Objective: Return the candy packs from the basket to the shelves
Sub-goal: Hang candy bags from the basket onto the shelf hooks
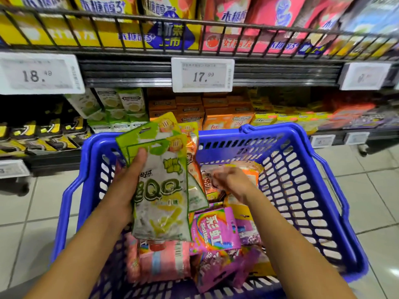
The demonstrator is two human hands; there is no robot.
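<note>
A blue plastic basket [302, 190] stands in front of me, holding several candy packs. My left hand [127, 186] grips a fanned stack of green and white QQ candy packs [164, 190] upright over the basket's left side, thumb on the front pack. An orange pack sits behind them in the same stack. My right hand [228, 180], blurred, hovers over orange and brown packs [248, 171] in the basket's middle; its fingers are curled and I cannot tell whether they hold anything. Pink and purple Skittles packs [213, 231] lie below.
Shelves [280, 74] run across the top with price tags 18.49 and 17.99. Yellow and pink boxes stand behind a wire rail above. Green, orange and yellow gum boxes [194, 113] fill the shelf behind the basket. Grey tiled floor lies on both sides.
</note>
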